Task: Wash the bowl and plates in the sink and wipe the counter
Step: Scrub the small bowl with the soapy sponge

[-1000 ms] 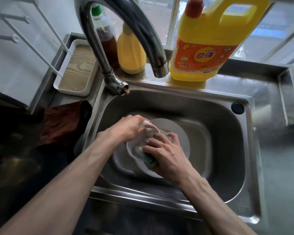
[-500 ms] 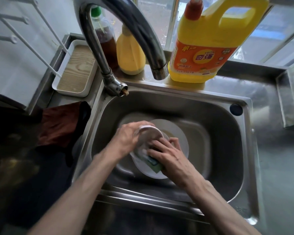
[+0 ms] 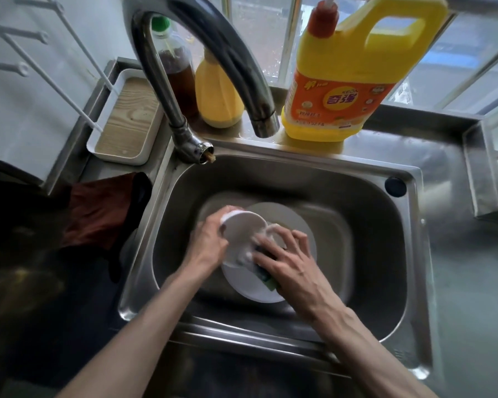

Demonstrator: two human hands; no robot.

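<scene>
The right hand (image 3: 288, 261) has slid up, holding the sponge (image 3: 266, 280) against the bowl's (image 3: 242, 235) right side, while the left hand (image 3: 210, 239) grips the opposite rim, over the plates (image 3: 295, 222).

Your forearms angle inward, bare. Your left hand (image 3: 210, 239) curls round the bowl (image 3: 242, 231) rim; your right hand (image 3: 288, 262), fingers bent and spread, clutches the sponge (image 3: 268, 280).

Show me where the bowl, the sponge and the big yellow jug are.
bowl (image 3: 242, 234), head view, white round surface.
sponge (image 3: 269, 283), head view, green corner.
big yellow jug (image 3: 342, 101), head view, orange label.
</scene>
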